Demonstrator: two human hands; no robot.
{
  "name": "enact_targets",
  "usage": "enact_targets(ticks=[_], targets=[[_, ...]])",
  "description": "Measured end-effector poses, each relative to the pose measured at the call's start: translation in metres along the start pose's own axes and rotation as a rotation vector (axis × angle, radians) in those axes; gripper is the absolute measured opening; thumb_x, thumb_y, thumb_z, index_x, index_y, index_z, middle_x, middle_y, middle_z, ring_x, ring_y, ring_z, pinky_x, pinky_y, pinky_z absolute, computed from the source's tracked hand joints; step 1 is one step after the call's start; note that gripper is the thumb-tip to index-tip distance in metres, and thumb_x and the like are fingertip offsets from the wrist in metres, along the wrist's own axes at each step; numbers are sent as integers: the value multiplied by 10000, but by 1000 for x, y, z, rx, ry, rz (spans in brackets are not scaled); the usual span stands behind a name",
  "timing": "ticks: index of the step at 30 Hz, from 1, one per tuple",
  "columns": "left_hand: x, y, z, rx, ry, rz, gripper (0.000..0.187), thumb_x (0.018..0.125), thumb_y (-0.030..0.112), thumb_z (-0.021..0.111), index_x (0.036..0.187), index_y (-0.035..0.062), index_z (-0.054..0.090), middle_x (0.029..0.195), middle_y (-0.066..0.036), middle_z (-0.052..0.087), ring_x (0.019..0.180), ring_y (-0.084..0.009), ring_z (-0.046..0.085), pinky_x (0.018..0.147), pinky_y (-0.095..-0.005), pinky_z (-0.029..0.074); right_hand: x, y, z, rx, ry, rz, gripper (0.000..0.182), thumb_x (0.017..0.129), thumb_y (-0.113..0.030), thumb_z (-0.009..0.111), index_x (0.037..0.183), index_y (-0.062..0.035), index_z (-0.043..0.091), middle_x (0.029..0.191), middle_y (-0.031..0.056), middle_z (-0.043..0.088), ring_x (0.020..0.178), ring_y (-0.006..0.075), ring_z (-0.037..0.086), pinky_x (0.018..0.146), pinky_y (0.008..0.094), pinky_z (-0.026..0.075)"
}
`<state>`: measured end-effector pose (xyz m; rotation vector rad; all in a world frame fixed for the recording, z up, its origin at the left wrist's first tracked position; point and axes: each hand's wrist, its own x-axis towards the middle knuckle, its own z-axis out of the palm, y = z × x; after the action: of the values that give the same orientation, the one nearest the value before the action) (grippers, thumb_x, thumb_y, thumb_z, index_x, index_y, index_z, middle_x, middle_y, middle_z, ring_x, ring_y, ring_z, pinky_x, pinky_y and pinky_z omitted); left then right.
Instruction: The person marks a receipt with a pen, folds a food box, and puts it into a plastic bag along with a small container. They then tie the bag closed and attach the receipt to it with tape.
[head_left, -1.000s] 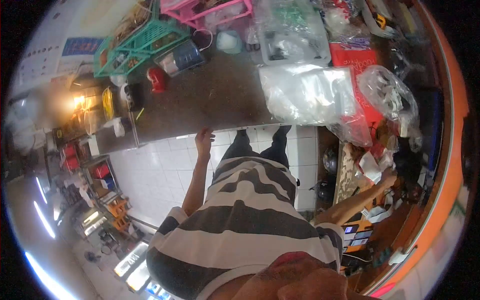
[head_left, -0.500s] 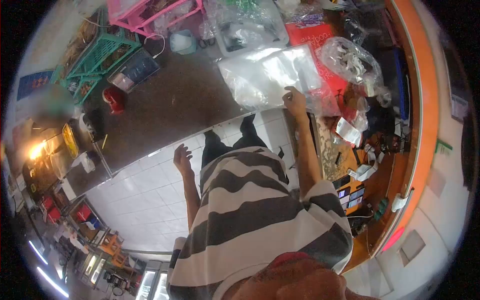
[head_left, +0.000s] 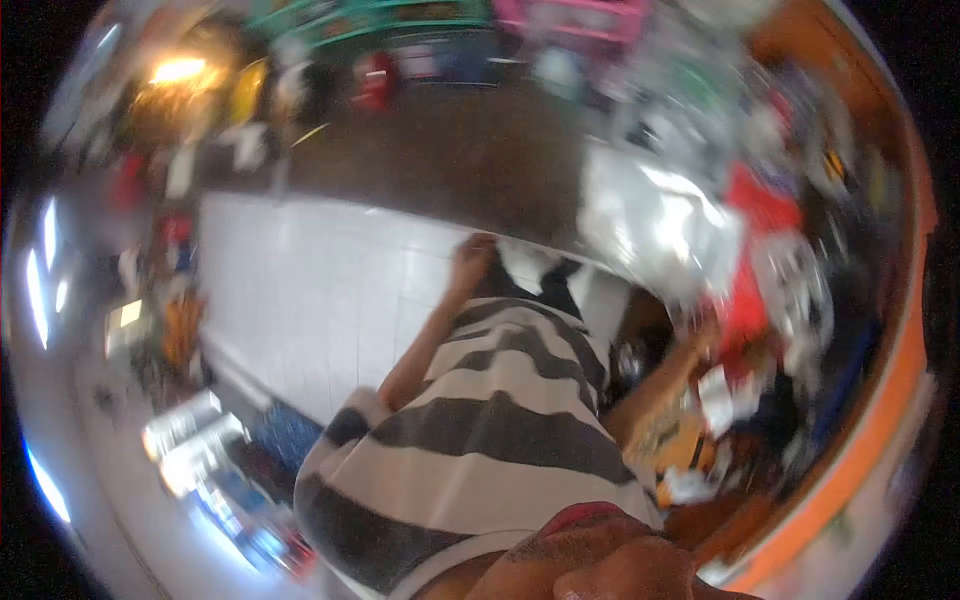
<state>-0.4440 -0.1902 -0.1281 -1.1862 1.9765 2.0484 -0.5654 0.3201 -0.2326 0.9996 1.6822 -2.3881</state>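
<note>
My left hand (head_left: 473, 262) hangs in front of my striped shirt (head_left: 490, 420), just off the edge of the dark table (head_left: 440, 150). Its fingers look curled, but blur hides whether anything is in them. Over on the right, my right hand (head_left: 703, 338) is near the lower edge of the clear plastic sheets (head_left: 655, 215) and beside a red packet (head_left: 748, 310). Motion smears its fingers, so I cannot tell whether it touches or holds either one.
A red object (head_left: 375, 82) sits at the table's far side, near green baskets (head_left: 400, 14) and a pink basket (head_left: 580, 18). Below the red packet lies a white paper (head_left: 727, 400) among clutter. White floor tiles (head_left: 320, 290) show left of me.
The view has swung, and everything is blurred. My right hand has left the middle of the plastic for its lower right side. My left hand is now closer to the table edge, its fingers more curled.
</note>
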Motion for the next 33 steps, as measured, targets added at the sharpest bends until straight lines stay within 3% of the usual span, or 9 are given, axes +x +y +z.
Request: enact_targets(ticks=[5, 9, 13, 15, 18, 21, 26, 31, 33], targets=[[12, 7, 19, 158, 73, 110, 213, 925, 154, 609, 1073, 11, 664, 927, -66, 684, 826, -151, 612, 748, -318, 510, 5, 5, 43, -390, 106, 28, 370, 850, -241, 625, 1130, 1, 648, 999, 142, 673, 862, 276, 641, 794, 398, 531], [21, 19, 61, 175, -209, 230, 206, 846, 143, 691, 1028, 47, 684, 918, -80, 712, 807, -155, 664, 730, -321, 533, 42, -23, 50, -704, 215, -15, 401, 805, -265, 699, 1104, 1, 676, 856, 144, 709, 732, 246, 658, 704, 364, 536], [16, 51, 191, 279, -696, 565, 376, 819, 265, 764, 1086, 31, 641, 947, -118, 667, 866, -231, 663, 776, -349, 541, 3, -84, 110, -973, 257, -444, 290, 810, -267, 723, 898, 9, 732, 770, 115, 692, 652, 208, 614, 623, 385, 505], [-9, 61, 267, 199, -504, 878, 415, 681, 236, 795, 995, 3, 660, 934, -155, 672, 820, -307, 655, 740, -412, 522, -9, -92, 125, -969, 278, -625, 279, 817, -284, 717, 864, -9, 738, 689, 89, 659, 593, 186, 565, 585, 378, 477], [3, -3, 366, 106, -506, 728, 425, 656, 280, 793, 942, -1, 652, 918, -167, 671, 849, -354, 645, 751, -441, 516, -17, -100, 129, -776, -24, -577, 129, 840, -79, 695, 871, 45, 688, 852, 110, 708, 758, 168, 627, 698, 334, 524], [13, 23, 365, -1, -647, 539, 118, 812, 79, 666, 893, -5, 658, 837, -140, 682, 762, -226, 662, 707, -370, 528, -21, -123, 96, -404, 141, -554, 133, 858, -89, 706, 861, 39, 674, 768, 61, 666, 694, 122, 584, 637, 281, 489], [7, 75, 330, 341, -624, 590, 133, 834, 59, 717, 957, 16, 688, 815, -52, 663, 694, -77, 565, 596, -241, 491, -47, -131, 73, -236, 286, -585, 88, 875, -65, 675, 862, 22, 668, 744, 28, 636, 672, 118, 575, 626, 264, 478], [-2, 60, 339, 95, -572, 665, 171, 808, 107, 713, 962, 37, 698, 703, -85, 672, 603, -122, 586, 563, -288, 471, -94, -102, 123, -1119, -90, -612, 218, 834, -18, 580, 1023, -38, 688, 806, 134, 683, 746, 282, 655, 761, 371, 524], [-13, 54, 341, 28, -651, 696, 205, 768, 83, 712, 970, 48, 704, 882, -111, 722, 730, -168, 668, 637, -316, 527, -64, -91, 110, -1122, -251, -591, 321, 792, -77, 607, 1100, -12, 669, 919, 197, 693, 819, 309, 662, 783, 396, 519]])
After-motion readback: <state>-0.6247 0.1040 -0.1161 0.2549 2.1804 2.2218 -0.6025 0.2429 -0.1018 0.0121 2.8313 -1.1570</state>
